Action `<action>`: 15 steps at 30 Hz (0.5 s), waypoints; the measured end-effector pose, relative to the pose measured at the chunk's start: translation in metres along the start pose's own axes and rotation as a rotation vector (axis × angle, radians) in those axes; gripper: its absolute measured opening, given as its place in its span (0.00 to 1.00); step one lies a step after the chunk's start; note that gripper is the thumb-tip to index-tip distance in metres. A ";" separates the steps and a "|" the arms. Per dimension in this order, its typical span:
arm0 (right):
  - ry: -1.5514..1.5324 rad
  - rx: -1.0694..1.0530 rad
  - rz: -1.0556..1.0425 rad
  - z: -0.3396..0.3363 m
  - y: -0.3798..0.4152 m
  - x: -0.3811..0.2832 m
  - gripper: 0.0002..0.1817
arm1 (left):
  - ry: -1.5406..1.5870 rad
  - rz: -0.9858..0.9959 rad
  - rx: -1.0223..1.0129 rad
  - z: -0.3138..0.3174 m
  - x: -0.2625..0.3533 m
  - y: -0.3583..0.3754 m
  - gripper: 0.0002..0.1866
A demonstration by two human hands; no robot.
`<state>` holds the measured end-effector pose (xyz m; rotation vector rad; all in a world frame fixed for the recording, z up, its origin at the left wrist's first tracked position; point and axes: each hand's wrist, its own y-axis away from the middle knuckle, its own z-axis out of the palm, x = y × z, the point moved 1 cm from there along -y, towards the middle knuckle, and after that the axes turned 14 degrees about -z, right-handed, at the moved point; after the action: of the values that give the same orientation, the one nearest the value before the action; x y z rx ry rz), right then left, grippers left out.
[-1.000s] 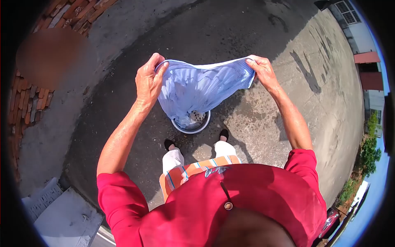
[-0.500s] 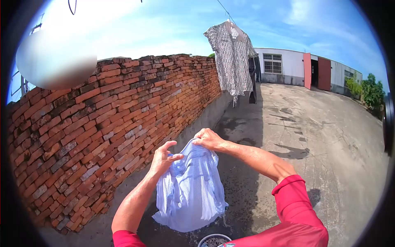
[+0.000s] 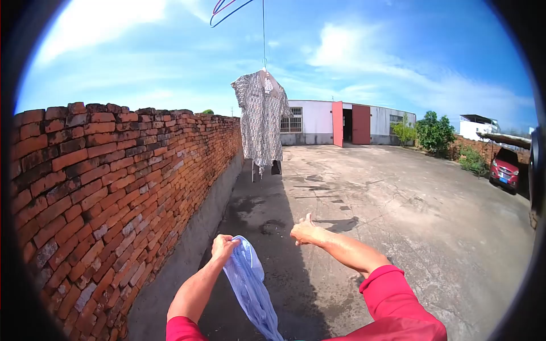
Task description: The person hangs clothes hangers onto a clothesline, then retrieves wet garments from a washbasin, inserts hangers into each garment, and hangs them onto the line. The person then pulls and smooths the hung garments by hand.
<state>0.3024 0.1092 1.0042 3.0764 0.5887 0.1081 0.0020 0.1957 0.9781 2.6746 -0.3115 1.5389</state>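
My left hand (image 3: 223, 248) is closed on one end of a blue-and-white striped garment (image 3: 249, 279), which looks like a shirt. The cloth hangs bunched and narrow from my fingers, and its lower end runs out of view at the bottom edge. To the right, my right hand (image 3: 306, 232) is apart from the cloth, holding nothing, with its fingers partly spread and one digit raised. Ahead of both hands a grey-and-white patterned short-sleeved top (image 3: 259, 116) hangs from a line.
A red and a blue hanger (image 3: 232, 12) hang overhead. A brick wall (image 3: 125, 182) runs along my left. Concrete ground (image 3: 398, 227) stretches towards a white building (image 3: 316, 122) with red doors (image 3: 361, 124). A red car (image 3: 504, 169) stands far right.
My right hand has let go of the striped garment and moved right. My left hand now grips it, and the cloth has gone from spread to bunched. The view has tilted up and turned right.
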 end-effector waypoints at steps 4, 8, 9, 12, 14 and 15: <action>0.198 0.230 0.377 -0.045 0.114 0.021 0.10 | -0.051 -0.104 0.137 0.012 -0.027 -0.048 0.20; -0.285 0.581 0.492 -0.150 0.221 -0.023 0.16 | -0.057 -0.125 0.137 0.015 -0.024 -0.045 0.19; -0.368 0.732 0.523 -0.173 0.245 -0.035 0.16 | -0.053 -0.117 0.146 0.016 -0.024 -0.040 0.18; -0.460 1.033 0.526 -0.231 0.315 -0.068 0.18 | -0.053 -0.076 0.178 0.022 -0.029 -0.027 0.15; -0.684 1.088 0.506 -0.248 0.355 -0.110 0.17 | -0.036 -0.049 0.196 0.030 -0.043 -0.031 0.15; -0.821 1.091 0.483 -0.248 0.372 -0.128 0.16 | -0.025 -0.038 0.201 0.034 -0.047 -0.030 0.14</action>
<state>0.3034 -0.2848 1.2504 3.5118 -0.2682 -1.9332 0.0140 0.2279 0.9219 2.8327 -0.1112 1.6074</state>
